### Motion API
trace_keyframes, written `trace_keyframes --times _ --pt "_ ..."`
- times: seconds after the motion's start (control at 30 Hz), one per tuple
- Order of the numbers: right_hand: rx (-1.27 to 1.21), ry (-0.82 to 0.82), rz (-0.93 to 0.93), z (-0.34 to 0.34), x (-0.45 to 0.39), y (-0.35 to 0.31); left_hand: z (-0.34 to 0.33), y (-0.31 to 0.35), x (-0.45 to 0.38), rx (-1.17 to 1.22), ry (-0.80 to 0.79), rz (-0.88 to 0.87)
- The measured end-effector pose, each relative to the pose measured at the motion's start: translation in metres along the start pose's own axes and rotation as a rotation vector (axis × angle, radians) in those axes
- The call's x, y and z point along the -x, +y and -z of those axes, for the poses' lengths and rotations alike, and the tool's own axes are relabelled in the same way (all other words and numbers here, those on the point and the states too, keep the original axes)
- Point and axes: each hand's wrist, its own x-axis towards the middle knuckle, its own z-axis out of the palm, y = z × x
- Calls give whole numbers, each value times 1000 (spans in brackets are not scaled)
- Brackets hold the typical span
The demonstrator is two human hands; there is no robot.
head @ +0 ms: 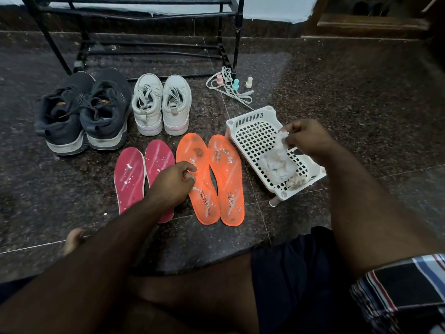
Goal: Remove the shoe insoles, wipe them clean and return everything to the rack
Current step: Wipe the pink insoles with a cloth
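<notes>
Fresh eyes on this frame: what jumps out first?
The two bright orange insoles lying flat on the dark floor at centre, speckled with white bits, with a pink pair just left of them. The left hand reaches down at the nearer orange one, while the right hand pinches a crumpled white wipe over the white basket. Behind sit dark sneakers and white sneakers, before the black rack.
</notes>
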Motion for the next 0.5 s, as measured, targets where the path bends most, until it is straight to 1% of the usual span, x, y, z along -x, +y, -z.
trace_keyframes --times 0.13,0.2,0.33,0.43,0.5 --pt "-204 59 -47 -4 2 -7 2 1 1 -1 3 1" --pt "-238 90 -70 -5 1 -7 2 2 1 -4 5 3" --pt "-103 78 -33 -8 0 -1 2 2 1 -21 5 2" --pt "-91 120 -25 -16 1 -4 2 2 1 -25 5 4" --pt "-42 111 -18 -22 2 -7 2 2 2 -19 7 4"
